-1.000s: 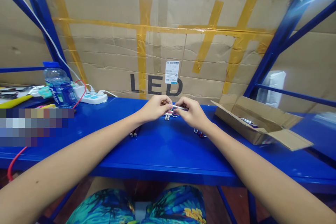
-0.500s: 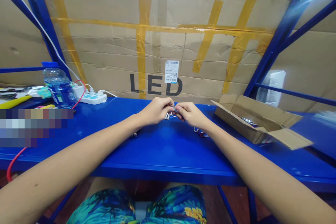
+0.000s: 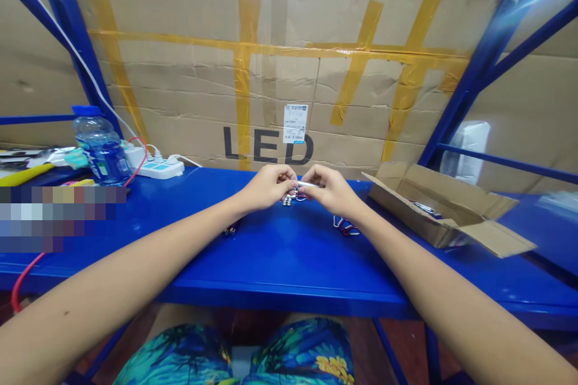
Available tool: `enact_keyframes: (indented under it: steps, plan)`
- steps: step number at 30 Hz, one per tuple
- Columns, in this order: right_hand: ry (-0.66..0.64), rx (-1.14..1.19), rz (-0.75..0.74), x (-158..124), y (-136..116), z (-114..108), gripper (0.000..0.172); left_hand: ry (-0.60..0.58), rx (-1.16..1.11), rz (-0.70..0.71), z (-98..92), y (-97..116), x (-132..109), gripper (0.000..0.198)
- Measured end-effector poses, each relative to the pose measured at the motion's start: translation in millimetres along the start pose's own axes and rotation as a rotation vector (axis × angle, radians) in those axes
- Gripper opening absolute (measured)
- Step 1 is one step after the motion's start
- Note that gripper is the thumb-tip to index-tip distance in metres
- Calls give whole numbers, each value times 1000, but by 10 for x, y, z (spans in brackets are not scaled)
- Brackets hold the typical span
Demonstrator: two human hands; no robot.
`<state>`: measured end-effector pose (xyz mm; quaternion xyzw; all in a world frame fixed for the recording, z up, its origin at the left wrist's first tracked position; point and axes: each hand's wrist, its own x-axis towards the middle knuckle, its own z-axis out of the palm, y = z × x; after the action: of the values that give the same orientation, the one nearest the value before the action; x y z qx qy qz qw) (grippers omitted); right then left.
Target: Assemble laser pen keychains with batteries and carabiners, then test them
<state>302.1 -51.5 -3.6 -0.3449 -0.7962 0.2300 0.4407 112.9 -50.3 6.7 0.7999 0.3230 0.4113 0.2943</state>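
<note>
My left hand point(image 3: 274, 186) and my right hand point(image 3: 328, 190) meet above the middle of the blue table. The right fingers pinch a thin silvery rod point(image 3: 308, 184), whose left end reaches the left fingertips. My left hand is closed on something too small to make out. Small silvery pieces point(image 3: 287, 200) show just below the left fingertips. Beside my right wrist lie red and white wires point(image 3: 345, 226). Small dark and metallic parts point(image 3: 230, 230) sit by my left forearm.
An open cardboard box point(image 3: 433, 204) stands at the right. At the left are a blue-capped bottle point(image 3: 103, 147), a white power strip point(image 3: 160, 168) and a yellow-handled item point(image 3: 27, 175). A large cardboard sheet point(image 3: 189, 96) rises behind the blue table point(image 3: 280, 264).
My hands have drawn slightly apart and turned. The silvery rod now shows between them, along the right fingers. More of the wires by my right wrist is visible.
</note>
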Motion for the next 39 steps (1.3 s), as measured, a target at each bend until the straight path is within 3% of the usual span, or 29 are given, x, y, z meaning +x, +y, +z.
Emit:
enact_keyframes:
  steps: [5,10,17,24,28,31,33,35,37,39]
  plan:
    - [2,-108,-71,-7,-19,1,15,17,1,2,24,0,2,6]
    - [-7,-78,-40,-18,-61,27,15,17,12,13,50,-35,-3,6]
    - [-89,119,106,2,-54,41,18,14,122,39,48,-16,-27,7]
    - [-186,259,148,42,-69,13,28,2,209,59,13,-12,-13,6]
    - [-59,86,45,107,-128,-139,30,8,38,9,-71,-8,49,6]
    - [101,-166,141,130,-118,-349,31,96,-56,17,-162,-35,89,7]
    - [-2,-500,303,117,-100,-476,28,163,-114,11,-207,-60,106,8]
    - [-198,-695,440,90,-87,-548,27,225,-177,-9,-227,-79,116,8]
    - [-364,-762,498,64,-80,-555,27,270,-246,-26,-223,-87,123,9]
    - [-446,-774,504,46,-76,-514,26,309,-307,-31,-208,-85,127,10]
